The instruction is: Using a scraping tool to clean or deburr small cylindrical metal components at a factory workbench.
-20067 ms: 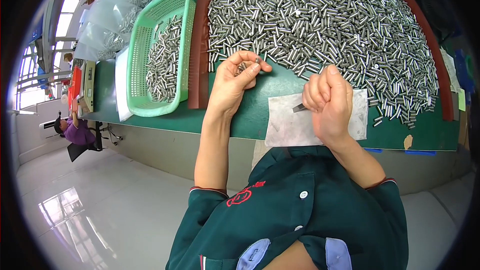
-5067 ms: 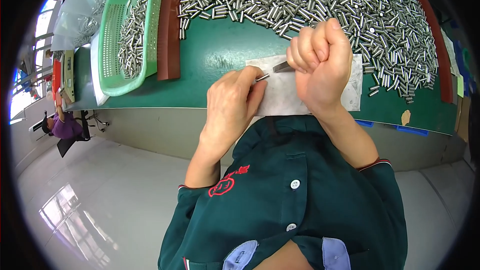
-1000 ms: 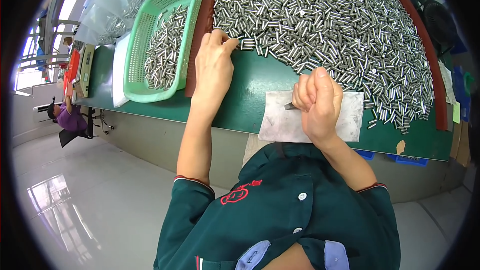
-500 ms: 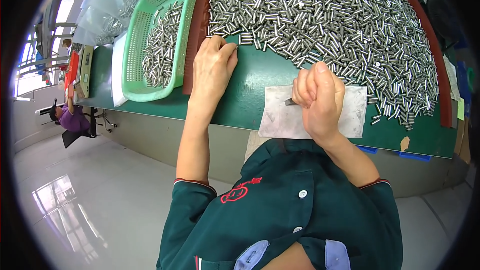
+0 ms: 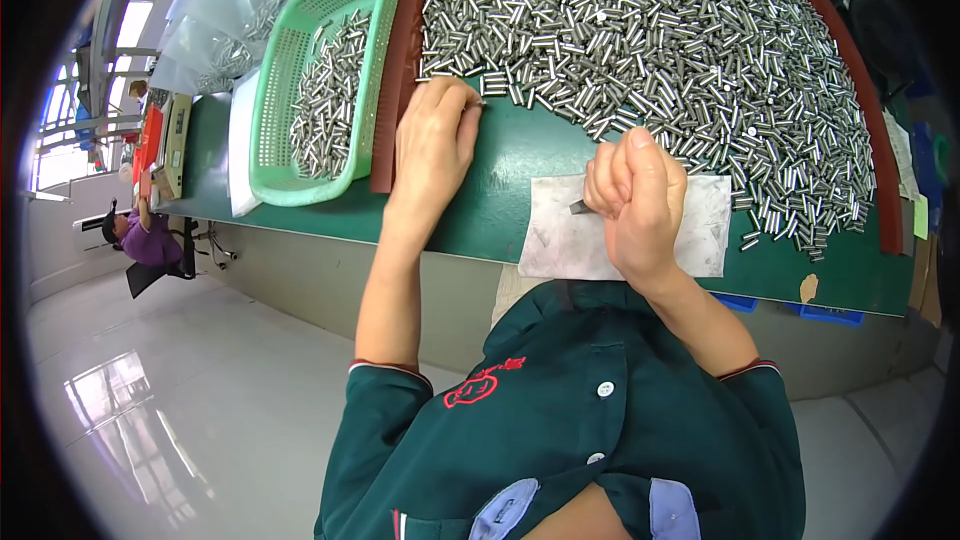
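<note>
Metal pins (image 5: 640, 30) | left hand (image 5: 430, 138): curled at their edge, hold unclear | right hand (image 5: 640, 202): fisted round dark tool (image 5: 579, 207)

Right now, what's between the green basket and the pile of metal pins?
In the head view, a reddish strip runs between the basket and the pile of pins.

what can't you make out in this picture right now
All in the head view:
Grip end of the dark flat tool: hidden inside the closed right hand.
How many pins, if any, the left hand holds: hidden by its curled fingers.
Far end of the metal pin pile: cut off by the top edge.
</note>
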The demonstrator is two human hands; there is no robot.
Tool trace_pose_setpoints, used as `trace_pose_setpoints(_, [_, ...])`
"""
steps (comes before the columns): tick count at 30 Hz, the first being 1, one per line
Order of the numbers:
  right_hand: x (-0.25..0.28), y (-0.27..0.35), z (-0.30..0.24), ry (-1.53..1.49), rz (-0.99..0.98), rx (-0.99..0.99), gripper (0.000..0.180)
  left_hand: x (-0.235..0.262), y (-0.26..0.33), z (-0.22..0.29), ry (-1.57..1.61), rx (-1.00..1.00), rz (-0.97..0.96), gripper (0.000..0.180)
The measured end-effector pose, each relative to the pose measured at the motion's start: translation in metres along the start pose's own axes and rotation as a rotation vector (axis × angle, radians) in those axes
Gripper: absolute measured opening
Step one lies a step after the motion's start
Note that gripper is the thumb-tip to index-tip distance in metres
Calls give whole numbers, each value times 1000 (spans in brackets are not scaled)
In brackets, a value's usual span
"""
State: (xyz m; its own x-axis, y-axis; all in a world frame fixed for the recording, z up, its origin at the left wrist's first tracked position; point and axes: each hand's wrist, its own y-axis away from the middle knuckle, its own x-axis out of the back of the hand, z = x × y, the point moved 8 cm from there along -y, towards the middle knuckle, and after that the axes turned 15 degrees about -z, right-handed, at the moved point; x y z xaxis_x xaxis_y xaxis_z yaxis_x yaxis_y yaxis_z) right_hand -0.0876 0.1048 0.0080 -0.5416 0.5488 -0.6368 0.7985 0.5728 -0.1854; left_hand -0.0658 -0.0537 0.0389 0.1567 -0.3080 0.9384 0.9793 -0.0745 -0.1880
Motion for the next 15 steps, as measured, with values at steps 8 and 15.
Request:
trace_pose_setpoints(8, [0, -1, 1, -7, 2, -13, 38, -30, 23, 1, 1016, 180, 103, 8])
trace_pose_setpoints(15, [0, -2, 2, -19, 2, -16, 38, -34, 24, 4, 1163, 106, 99, 10])
